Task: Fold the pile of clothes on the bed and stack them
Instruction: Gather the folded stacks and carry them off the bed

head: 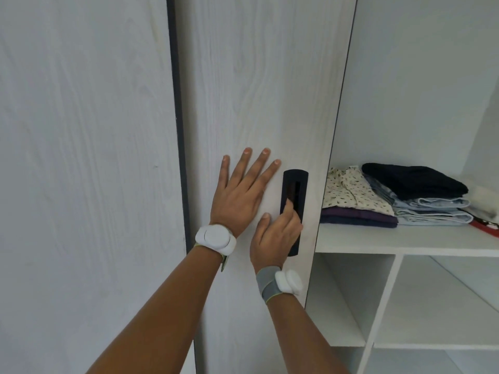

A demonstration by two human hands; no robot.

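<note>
Two stacks of folded clothes lie on a white wardrobe shelf [405, 240] at the right. The left stack has a patterned cream shirt [351, 193] on dark purple and navy pieces [359, 217]. The right stack has a black garment [413, 180] on folded light blue jeans [432, 211]. My left hand [243, 195] presses flat with spread fingers on the pale wood-grain sliding door [256, 90]. My right hand [278, 233] has its fingers hooked into the door's black recessed handle [295, 190]. Both wrists wear white bands.
A second door panel [81, 157] fills the left, with a dark edge strip between the panels. Below the clothes shelf are white compartments [432, 306] split by an upright divider. A white and red item [486, 211] lies at the shelf's far right.
</note>
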